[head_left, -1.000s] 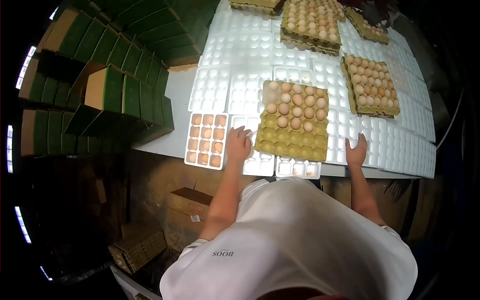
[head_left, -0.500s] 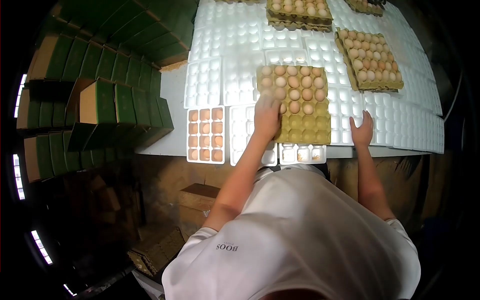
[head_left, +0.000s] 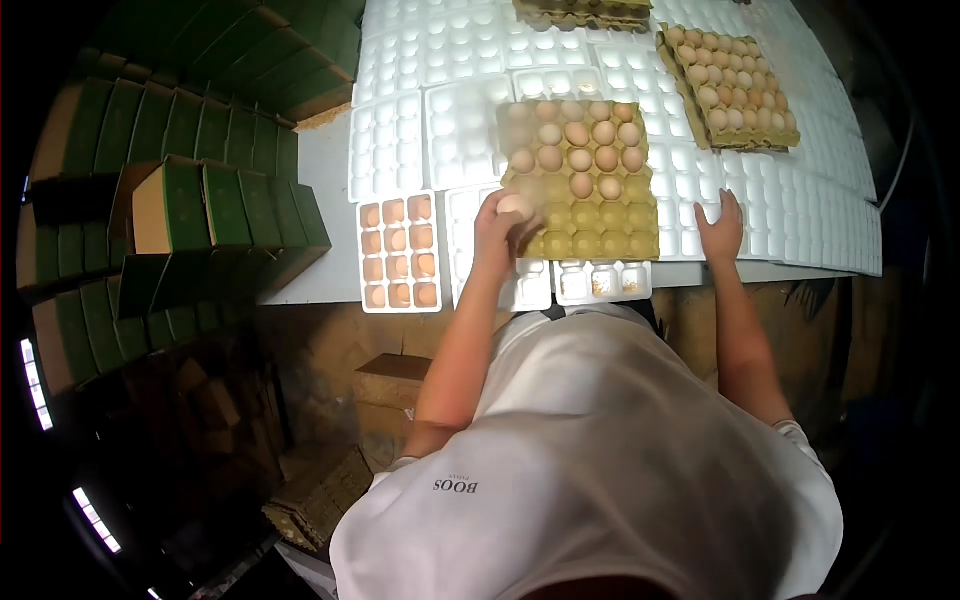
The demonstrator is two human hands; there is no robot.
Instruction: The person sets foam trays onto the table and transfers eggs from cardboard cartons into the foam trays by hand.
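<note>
Leftward from over the pulp tray (head_left: pixel 590 245), the left hand (head_left: pixel 496 235) is now found shifted since the earlier frame, and an egg (head_left: pixel 515 207) is now seen held in its curled fingers. That egg is carried at the pulp tray's left edge. Just left of the pulp tray, a white tray (head_left: pixel 463 222) is partly covered by the left hand; its long axis is pointed away from the body. Beside it, farther left of the pulp tray, a filled tray (head_left: pixel 401 308) is set nearly parallel. Right of the pulp tray, the right hand (head_left: pixel 720 230) is held with fingers spread, nothing gripped; whether the surface below is touched cannot be told. Both left-side trays are more nearly reached by the left hand.
</note>
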